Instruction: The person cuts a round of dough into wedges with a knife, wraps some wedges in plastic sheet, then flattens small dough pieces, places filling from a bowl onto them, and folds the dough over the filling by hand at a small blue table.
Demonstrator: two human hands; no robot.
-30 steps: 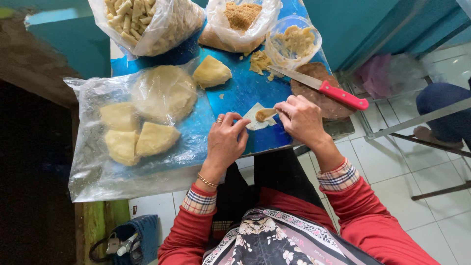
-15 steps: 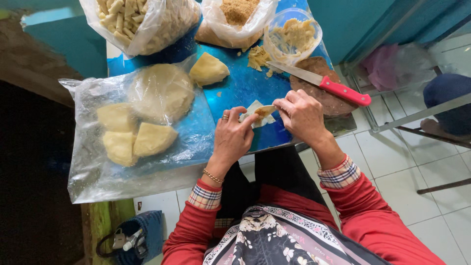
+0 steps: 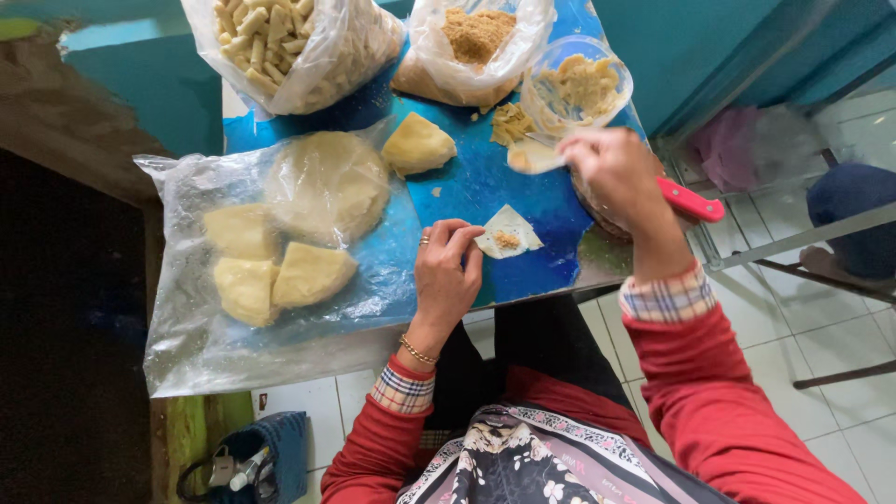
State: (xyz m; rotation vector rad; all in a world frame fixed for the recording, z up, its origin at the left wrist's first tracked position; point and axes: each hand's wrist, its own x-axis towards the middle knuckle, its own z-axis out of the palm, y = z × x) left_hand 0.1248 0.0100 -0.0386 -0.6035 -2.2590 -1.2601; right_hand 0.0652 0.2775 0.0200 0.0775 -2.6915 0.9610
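The dough wrapper (image 3: 509,231), a small pale square with a dab of brown filling on it, lies flat on the blue surface (image 3: 485,182) near the front edge; half a second ago both hands pinched it together, and now only the left hand (image 3: 446,271) stays on it, fingertips curled loosely on its left corner; the right hand (image 3: 616,173) has lifted away to the far right and holds a pale spatula (image 3: 534,157), fingers closed around it, just beside the clear bowl of filling (image 3: 579,86). Open blue room lies between the wrapper and the dough wedge (image 3: 417,145) farther off; left of it a plastic sheet (image 3: 187,327) covers more dough and overhangs the near edge; the red-handled knife (image 3: 689,199) sits at the right edge, partly under the right wrist; two bags (image 3: 308,47) crowd the far edge.
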